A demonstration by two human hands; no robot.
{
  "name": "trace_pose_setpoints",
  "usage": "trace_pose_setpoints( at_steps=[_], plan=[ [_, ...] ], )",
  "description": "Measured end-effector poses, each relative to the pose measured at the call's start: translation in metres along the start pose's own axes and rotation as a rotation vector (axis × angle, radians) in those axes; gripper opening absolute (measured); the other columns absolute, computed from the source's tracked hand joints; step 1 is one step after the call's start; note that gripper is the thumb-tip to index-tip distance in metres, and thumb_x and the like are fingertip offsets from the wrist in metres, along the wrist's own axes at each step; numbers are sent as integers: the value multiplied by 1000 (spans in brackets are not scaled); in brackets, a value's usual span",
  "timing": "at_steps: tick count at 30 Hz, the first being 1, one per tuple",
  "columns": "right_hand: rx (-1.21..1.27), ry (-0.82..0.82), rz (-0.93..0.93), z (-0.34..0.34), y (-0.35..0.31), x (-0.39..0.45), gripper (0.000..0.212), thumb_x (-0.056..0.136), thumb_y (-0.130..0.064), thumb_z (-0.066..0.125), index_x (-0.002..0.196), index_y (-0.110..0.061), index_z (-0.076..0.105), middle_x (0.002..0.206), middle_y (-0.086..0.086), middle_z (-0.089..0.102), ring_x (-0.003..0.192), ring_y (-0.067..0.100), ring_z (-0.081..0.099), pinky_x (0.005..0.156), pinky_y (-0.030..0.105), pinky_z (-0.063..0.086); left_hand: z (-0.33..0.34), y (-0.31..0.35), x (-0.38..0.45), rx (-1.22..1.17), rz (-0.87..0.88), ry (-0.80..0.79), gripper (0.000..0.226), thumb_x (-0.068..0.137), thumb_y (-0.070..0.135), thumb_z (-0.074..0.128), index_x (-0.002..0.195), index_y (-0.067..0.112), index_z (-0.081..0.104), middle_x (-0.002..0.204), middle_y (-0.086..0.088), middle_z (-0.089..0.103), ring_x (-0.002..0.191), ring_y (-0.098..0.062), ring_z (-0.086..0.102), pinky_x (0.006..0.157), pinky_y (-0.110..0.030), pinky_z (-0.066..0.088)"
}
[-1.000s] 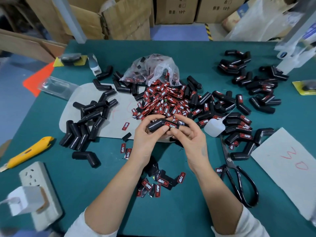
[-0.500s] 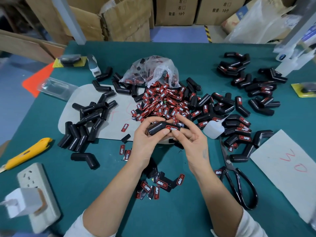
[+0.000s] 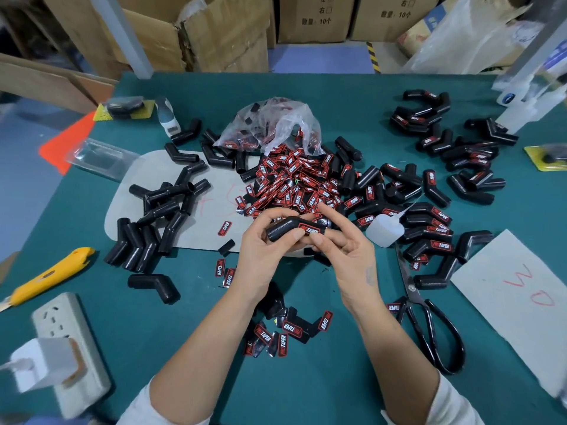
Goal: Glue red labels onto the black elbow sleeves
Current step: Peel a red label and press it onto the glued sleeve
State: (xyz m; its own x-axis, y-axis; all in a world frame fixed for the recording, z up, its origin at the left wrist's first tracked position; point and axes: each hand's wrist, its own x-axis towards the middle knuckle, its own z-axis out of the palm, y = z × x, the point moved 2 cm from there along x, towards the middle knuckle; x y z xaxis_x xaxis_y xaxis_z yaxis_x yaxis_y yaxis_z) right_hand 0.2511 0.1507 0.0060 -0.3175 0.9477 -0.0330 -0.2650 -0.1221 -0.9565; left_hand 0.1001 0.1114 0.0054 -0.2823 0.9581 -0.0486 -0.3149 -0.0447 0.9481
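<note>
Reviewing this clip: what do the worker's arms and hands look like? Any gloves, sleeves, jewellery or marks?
Both hands are bare, with no gloves, rings or watch visible. The forearms are uncovered; white sleeves are pushed up near the elbows at the bottom edge of the view. The right hand has a small dark mark, like a tattoo, on its back near the wrist. The left hand shows no markings.

The elbow sleeve (image 3: pixel 283 230) I hold is black, its label (image 3: pixel 309 230) red with white lettering. The table (image 3: pixel 337 378) is teal, the knife (image 3: pixel 49 276) yellow.
</note>
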Motion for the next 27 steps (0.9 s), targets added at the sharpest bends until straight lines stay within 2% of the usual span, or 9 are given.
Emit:
trace_pose_setpoints(
  at_steps=[3,6,10,16,21,24,27],
  plan=[
    [-16,-5,4,2,-1,-1,51,93,-17,77,138,-37,66,104,14,80,102,25,74,102,39,57,0,1,1,-21,-30,25,24,89,22,80,111,20,71,121,-17,76,103,-34,75,85,-40,63],
    [-49,3,-4,5,0,-3,53,90,-15,79,136,-37,67,106,9,79,101,21,71,99,40,54,-1,-1,3,-36,-33,23,22,91,14,77,112,16,70,122,-18,75,108,-35,73,86,-39,63],
    [-41,55,-19,4,0,-2,51,92,-3,76,131,-35,70,95,10,81,91,18,72,88,25,56,1,-3,2,-48,-31,-10,20,93,11,75,112,18,70,122,-16,76,106,-29,76,84,-32,62],
    [-27,63,-17,3,0,-1,53,90,-2,77,125,-41,75,91,11,80,90,22,70,92,29,58,2,-2,2,-74,-46,-27,21,91,15,77,111,18,70,122,-16,76,105,-28,77,81,-29,62],
    [-46,65,-22,2,1,-1,52,89,-6,79,127,-41,73,91,17,78,91,25,67,92,33,54,1,-2,3,-56,-37,-17,22,93,8,75,113,15,70,122,-15,76,105,-27,76,83,-29,62],
    [-56,44,-25,3,0,-2,52,89,-7,80,129,-40,71,97,8,80,94,19,69,90,26,54,1,-1,3,-54,-21,-37,22,94,5,73,114,16,69,123,-13,76,108,-28,76,84,-30,62],
    [-55,38,-28,3,0,-2,51,89,-8,79,130,-37,70,98,8,80,94,18,71,89,23,54,0,-1,3,-47,-15,-45,24,95,4,72,113,20,71,123,-13,76,108,-27,76,84,-30,62]
  ],
)
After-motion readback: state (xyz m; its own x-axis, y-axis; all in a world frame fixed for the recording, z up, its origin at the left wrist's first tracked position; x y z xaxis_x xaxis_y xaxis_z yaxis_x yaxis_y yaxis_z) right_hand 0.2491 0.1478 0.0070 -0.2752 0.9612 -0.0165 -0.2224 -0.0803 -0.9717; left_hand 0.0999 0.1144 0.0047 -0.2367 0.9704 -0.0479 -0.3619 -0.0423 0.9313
